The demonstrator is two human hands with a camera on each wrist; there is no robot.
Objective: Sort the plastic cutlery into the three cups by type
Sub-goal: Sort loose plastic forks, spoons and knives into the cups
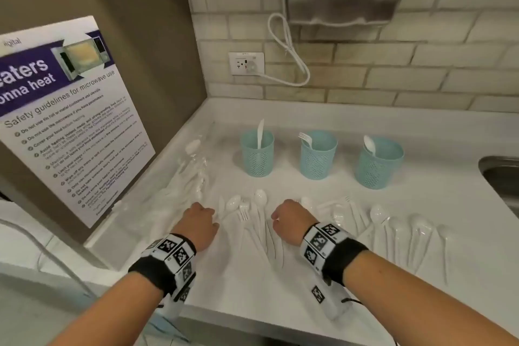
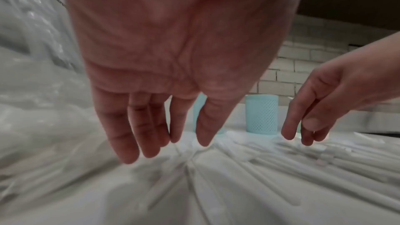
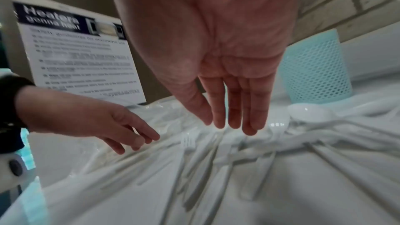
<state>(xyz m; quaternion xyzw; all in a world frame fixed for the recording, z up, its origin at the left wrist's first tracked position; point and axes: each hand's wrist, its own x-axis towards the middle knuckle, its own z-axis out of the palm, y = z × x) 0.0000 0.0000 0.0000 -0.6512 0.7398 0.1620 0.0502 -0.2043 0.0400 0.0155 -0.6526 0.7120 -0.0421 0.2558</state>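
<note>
Three light-blue perforated cups stand in a row at the back of the white counter: the left cup (image 1: 257,157) has a knife (image 1: 260,132) in it, the middle cup (image 1: 318,159) a fork (image 1: 306,139), the right cup (image 1: 379,166) a spoon (image 1: 370,144). Loose white plastic cutlery lies spread in front of them, among it a spoon (image 1: 260,196) and a fork (image 1: 243,213). My left hand (image 1: 205,215) (image 2: 168,143) and right hand (image 1: 289,218) (image 3: 229,126) hover just above this pile, fingers straight and pointing down, holding nothing.
Crumpled clear plastic wrappers (image 1: 193,171) lie at the left by a wall poster (image 1: 70,112). A steel sink (image 1: 502,174) is set in the counter at the far right. More spoons (image 1: 379,215) lie to the right of my right hand.
</note>
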